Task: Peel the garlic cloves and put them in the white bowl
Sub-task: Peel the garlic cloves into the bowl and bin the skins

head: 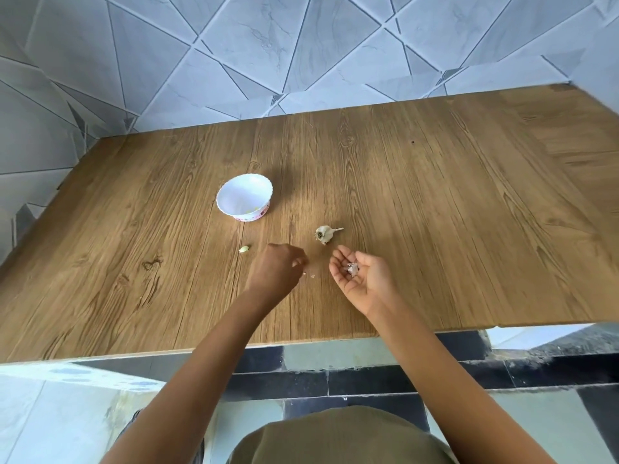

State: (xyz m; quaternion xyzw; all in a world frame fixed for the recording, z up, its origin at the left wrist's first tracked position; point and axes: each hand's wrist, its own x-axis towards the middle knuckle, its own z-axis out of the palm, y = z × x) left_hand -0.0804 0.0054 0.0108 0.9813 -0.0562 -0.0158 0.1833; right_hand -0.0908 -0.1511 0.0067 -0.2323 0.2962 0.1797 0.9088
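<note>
Olive-green cloth (335,440) is seen nearest, at the bottom edge; above it two bare forearms are stretched over the wooden table (452,202). The left hand (278,274) is held knuckles-up just above the wood, fingers curled under and blurred; a pale fleck is glimpsed at the fingertips, but whether anything is pinched cannot be told. The right hand (360,279) is turned palm-up, fingers loosely bent and relaxed; a small pale garlic piece (351,269) is cradled in the palm. Tiny crumbs (308,274) are scattered on the wood between the hands. The garlic bulb (324,233) is lying on its side just beyond the right hand; a single peeled clove (244,249) is lying left of the left hand; the white bowl (234,192) is standing farther back, apart from both.
</note>
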